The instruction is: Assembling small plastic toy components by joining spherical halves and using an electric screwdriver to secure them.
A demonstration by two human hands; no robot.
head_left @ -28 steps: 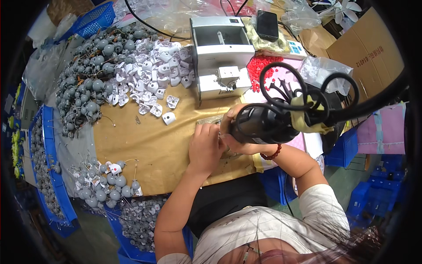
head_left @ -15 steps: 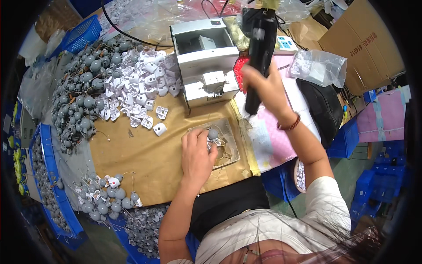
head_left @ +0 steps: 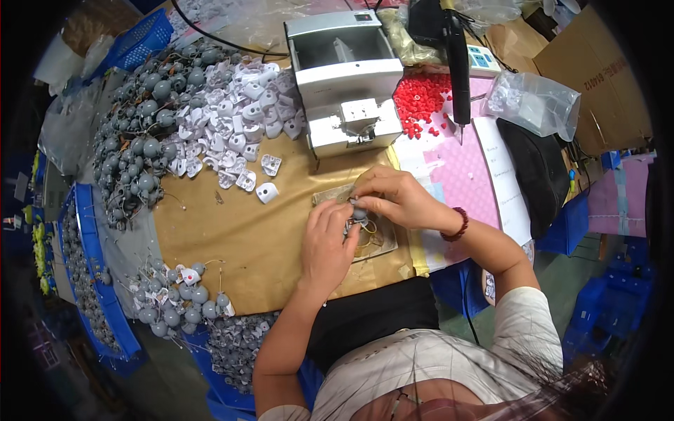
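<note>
Both my hands meet over a small part with a grey ball (head_left: 359, 214) and thin wires, lying on a flat clear plate (head_left: 385, 245) on the brown-covered table. My left hand (head_left: 327, 242) is closed around the part's left side, its thumb against it. From the right, my right hand (head_left: 401, 201) pinches at the top of the same part; the fingers hide the exact contact. A black electric screwdriver (head_left: 458, 77) hangs bit down beyond my right hand, above a pink sheet, with no hand on it.
A grey-white machine (head_left: 344, 91) stands behind my hands, red small pieces (head_left: 420, 98) beside it. White plastic housings (head_left: 242, 119) and grey ball parts (head_left: 137, 147) are heaped at the left. More ball parts (head_left: 179, 309) lie near left. A black pouch (head_left: 531, 168) lies right.
My right hand has let go of the electric screwdriver and come down left to the grey ball part. The screwdriver now hangs free. My left hand stays at the part.
</note>
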